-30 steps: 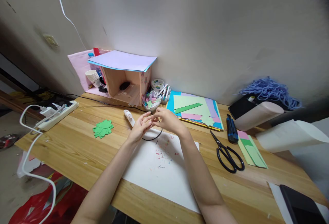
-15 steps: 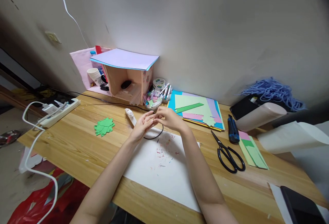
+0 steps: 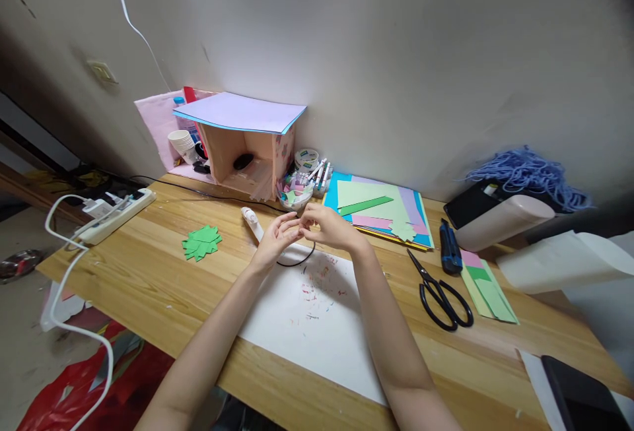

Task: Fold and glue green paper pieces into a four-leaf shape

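My left hand (image 3: pixel 274 241) and my right hand (image 3: pixel 327 227) meet fingertip to fingertip above the far edge of a white sheet (image 3: pixel 317 325) flecked with coloured scraps. The fingers of both are curled and pinched together; whatever lies between them is too small to make out. A thin black cord (image 3: pixel 298 261) loops on the table just under the hands. A white glue tube (image 3: pixel 251 222) lies just left of my left hand.
Green paper cut-outs (image 3: pixel 201 244) lie at the left, a power strip (image 3: pixel 115 216) farther left. Black scissors (image 3: pixel 438 291), a blue utility knife (image 3: pixel 450 247) and coloured paper sheets (image 3: pixel 379 210) sit at the right. A wooden box (image 3: pixel 242 147) and a bowl of scraps (image 3: pixel 294 195) stand by the wall.
The hands stay together at the same spot; only the fingers shift slightly. The camera has drifted a little.
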`<state>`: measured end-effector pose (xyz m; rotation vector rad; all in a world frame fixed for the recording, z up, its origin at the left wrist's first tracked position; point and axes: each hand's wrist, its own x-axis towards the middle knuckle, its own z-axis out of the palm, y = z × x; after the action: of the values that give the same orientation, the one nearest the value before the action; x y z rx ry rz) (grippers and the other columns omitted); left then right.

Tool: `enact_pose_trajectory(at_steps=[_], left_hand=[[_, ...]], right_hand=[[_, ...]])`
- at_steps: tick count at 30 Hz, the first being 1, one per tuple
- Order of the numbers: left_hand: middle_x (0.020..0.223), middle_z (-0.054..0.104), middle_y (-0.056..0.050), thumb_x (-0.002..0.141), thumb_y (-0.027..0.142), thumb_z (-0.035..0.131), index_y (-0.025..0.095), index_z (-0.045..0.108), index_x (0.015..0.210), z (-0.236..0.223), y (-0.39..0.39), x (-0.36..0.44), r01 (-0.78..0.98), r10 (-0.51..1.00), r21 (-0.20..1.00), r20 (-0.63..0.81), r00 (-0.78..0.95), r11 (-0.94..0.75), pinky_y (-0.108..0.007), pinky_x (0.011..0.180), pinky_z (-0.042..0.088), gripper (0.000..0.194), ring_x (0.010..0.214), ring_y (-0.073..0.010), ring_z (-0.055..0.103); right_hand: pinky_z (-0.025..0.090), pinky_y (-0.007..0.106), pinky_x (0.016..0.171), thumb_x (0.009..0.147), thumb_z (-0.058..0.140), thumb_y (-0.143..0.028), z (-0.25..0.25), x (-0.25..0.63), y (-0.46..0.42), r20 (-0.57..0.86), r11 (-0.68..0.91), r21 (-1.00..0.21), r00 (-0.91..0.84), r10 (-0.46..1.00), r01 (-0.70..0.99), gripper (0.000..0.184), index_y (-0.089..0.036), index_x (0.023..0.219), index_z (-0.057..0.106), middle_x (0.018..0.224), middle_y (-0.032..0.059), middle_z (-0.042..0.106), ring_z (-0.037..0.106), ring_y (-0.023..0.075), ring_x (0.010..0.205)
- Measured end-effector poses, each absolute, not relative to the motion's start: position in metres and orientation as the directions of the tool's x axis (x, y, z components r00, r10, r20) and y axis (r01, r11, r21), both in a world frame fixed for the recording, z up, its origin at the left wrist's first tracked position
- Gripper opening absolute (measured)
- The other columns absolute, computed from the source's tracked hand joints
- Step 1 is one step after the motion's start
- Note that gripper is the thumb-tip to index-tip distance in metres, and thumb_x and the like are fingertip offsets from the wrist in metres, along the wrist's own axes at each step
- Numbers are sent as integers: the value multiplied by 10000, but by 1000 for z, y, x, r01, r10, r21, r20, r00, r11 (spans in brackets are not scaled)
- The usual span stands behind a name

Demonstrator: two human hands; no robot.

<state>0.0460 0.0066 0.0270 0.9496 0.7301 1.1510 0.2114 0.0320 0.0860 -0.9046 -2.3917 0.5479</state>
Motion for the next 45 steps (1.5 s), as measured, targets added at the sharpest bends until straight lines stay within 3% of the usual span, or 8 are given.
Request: enact_pose_trajectory(at_steps=[5, 11, 19, 28, 35, 41, 45], left_hand=[[1181, 560, -146, 699, 194, 675, 146, 496, 1125, 32, 5, 45, -497, 961, 857, 5, 276, 138, -392, 994, 346, 465, 1088, -234, 535], [1190, 563, -134, 741, 172, 622, 134, 510, 1117, 31, 6, 43, -561, 955, 792, -93, 282, 242, -375, 1005, 338, 394, 1108, -224, 524], [1207, 553, -142, 842, 343, 458, 109, 586, 1077, 34, 6, 44, -599, 899, 706, -125, 421, 378, -360, 1007, 323, 356, 1165, -248, 470], [1191, 569, -119, 847, 353, 436, 119, 613, 1032, 33, 7, 43, -629, 895, 668, -129, 428, 397, -353, 1010, 317, 347, 1166, -235, 469], [1050, 642, -106, 823, 272, 460, 126, 630, 940, 25, 8, 46, -646, 920, 661, -202, 336, 382, -361, 972, 359, 253, 1013, -213, 583], [1065, 642, -104, 801, 269, 524, 131, 648, 959, 26, 5, 50, -584, 936, 742, -171, 309, 328, -360, 976, 360, 244, 1016, -217, 581], [1093, 635, -103, 786, 279, 570, 131, 665, 968, 29, 1, 53, -509, 937, 806, -152, 315, 303, -352, 991, 350, 253, 1042, -224, 567]], right_hand=[[404, 249, 659, 751, 530, -124, 91, 222, 32, 402, 694, -535, -577, 711, 482, 53, -154, 722, 562, 744, 27, 516, 492, 136, 731], [408, 259, 676, 783, 503, -141, 100, 234, 29, 480, 652, -572, -441, 758, 498, 68, -166, 756, 560, 772, 30, 508, 494, 137, 731], [419, 266, 677, 807, 520, -199, 95, 223, 32, 530, 627, -622, -338, 778, 469, 82, -167, 791, 594, 784, 40, 534, 511, 143, 737], [463, 285, 677, 790, 554, -287, 81, 217, 40, 447, 576, -723, -378, 811, 380, 141, -161, 756, 609, 765, 46, 590, 561, 144, 711], [506, 327, 704, 658, 684, -359, 76, 219, 41, 263, 289, -955, -260, 929, 65, 243, -156, 720, 563, 756, 63, 659, 632, 181, 732], [506, 321, 711, 592, 725, -386, 78, 221, 42, 89, 65, -993, -244, 966, -103, 301, -159, 732, 585, 756, 56, 680, 647, 185, 743], [487, 280, 658, 565, 740, -362, 73, 216, 45, 48, 32, -998, -265, 963, -62, 297, -148, 722, 605, 695, 31, 659, 623, 155, 674]])
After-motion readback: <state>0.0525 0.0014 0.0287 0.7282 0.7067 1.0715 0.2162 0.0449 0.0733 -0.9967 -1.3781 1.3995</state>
